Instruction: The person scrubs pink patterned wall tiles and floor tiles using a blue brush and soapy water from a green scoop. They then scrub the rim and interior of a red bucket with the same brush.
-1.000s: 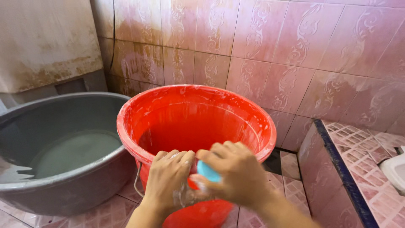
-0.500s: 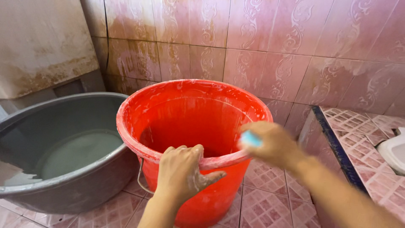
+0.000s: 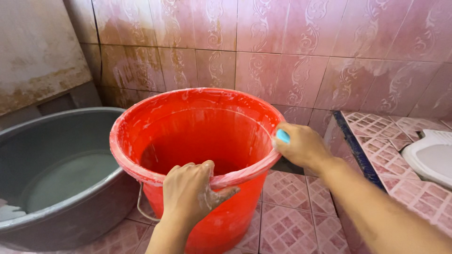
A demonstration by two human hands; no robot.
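1. The red bucket (image 3: 197, 155) stands upright on the pink tiled floor (image 3: 292, 226), in the middle of the view. Its inner wall and rim carry white soapy smears.
2. The left hand (image 3: 190, 197) is clenched on the near part of the rim: the fingers go over the edge into the bucket and the thumb presses on the outer wall. This hand is wet, with foam on it.
3. The right hand (image 3: 301, 148) is closed around a small light-blue scrubber (image 3: 282, 136), which only partly shows between the fingers. The scrubber touches the right side of the rim, from the outside.
4. So the bucket lies to the left of the right hand and on the far side of the left hand. The rim runs as a curve from one hand to the other, and the two hands are well apart on it.
5. To the left, just beside the bucket, is a large grey basin (image 3: 56, 178) with cloudy water inside.
6. On the right is a raised tiled step (image 3: 376, 141) with a dark blue edge, and a white toilet pan (image 3: 431, 157) on it.
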